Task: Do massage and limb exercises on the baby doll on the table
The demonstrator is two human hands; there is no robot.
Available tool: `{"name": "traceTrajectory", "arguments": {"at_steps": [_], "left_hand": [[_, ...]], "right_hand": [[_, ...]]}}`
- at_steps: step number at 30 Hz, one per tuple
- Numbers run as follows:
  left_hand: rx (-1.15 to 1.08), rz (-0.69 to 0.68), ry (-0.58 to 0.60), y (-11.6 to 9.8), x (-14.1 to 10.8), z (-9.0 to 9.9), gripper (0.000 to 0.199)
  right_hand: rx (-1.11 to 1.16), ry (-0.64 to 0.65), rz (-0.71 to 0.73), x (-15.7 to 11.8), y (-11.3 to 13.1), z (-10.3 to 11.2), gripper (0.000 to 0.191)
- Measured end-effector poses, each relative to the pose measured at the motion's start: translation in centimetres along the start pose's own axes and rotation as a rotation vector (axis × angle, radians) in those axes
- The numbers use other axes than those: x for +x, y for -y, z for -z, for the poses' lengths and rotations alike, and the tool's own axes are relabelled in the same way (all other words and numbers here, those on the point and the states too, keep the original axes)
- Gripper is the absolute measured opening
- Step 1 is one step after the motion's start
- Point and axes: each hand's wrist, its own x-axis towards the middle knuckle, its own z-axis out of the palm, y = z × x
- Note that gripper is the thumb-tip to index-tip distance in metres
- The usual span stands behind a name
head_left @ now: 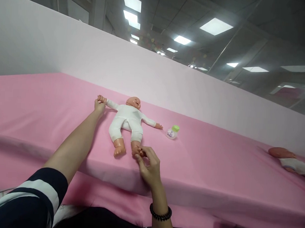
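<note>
A baby doll [129, 114] with a white cloth body lies on its back on the pink-covered table [203, 165], head toward the wall. My left hand [99, 108] is closed on the doll's hand at the end of its outstretched arm on the left. With thumb and fingers, my right hand [150, 165] grips the doll's foot on the right side. The doll's other foot rests on the cover, and its other arm reaches out to the right. Near that arm stands a small clear bottle [171, 133] with a green cap.
A second doll [286, 159] lies at the far right, partly cut off by the frame. Behind the table runs a low white wall [144, 72] with dark glass above it, showing ceiling lights. The table's front edge is close to my body.
</note>
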Motion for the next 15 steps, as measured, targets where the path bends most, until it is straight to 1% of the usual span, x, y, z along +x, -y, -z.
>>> {"name": "traceTrajectory", "arguments": {"at_steps": [2, 3, 4, 6, 8, 9, 10, 12, 14, 15], "left_hand": [[-0.002, -0.062, 0.063, -0.6, -0.8, -0.7, 0.037], [0.011, -0.125, 0.116, -1.0, -1.4, -1.0, 0.035], [0.044, -0.221, 0.193, -1.4, -2.1, -1.3, 0.033], [0.181, -0.467, 0.397, -2.3, -3.8, -1.7, 0.031], [0.359, -0.695, 0.599, -2.9, -5.4, -1.9, 0.031], [0.434, -0.780, 0.674, -3.2, -6.1, -1.9, 0.032], [0.491, -0.839, 0.718, -3.3, -6.5, -1.9, 0.033], [0.554, -0.886, 0.729, -3.4, -7.0, -1.9, 0.037], [0.571, -0.860, 0.687, -3.2, -7.0, -1.9, 0.037], [0.564, -0.829, 0.654, -3.0, -6.8, -1.8, 0.036]], "right_hand": [[0.019, -0.064, -0.027, 1.1, 0.3, 0.0, 0.022], [0.024, -0.094, -0.039, 2.0, 0.6, 0.0, 0.023], [0.029, -0.115, -0.048, 3.1, 1.0, 0.0, 0.024], [0.039, -0.116, -0.052, 5.5, 1.7, -0.4, 0.028], [0.041, -0.072, -0.055, 8.0, 2.2, -1.3, 0.030], [0.034, -0.044, -0.059, 9.2, 2.2, -1.9, 0.031], [0.030, -0.015, -0.060, 10.2, 2.2, -2.6, 0.032], [0.021, 0.046, -0.048, 11.6, 2.0, -4.0, 0.036], [0.014, 0.074, -0.031, 12.2, 1.7, -4.7, 0.038], [0.013, 0.065, -0.024, 12.1, 1.7, -4.8, 0.038]]}}
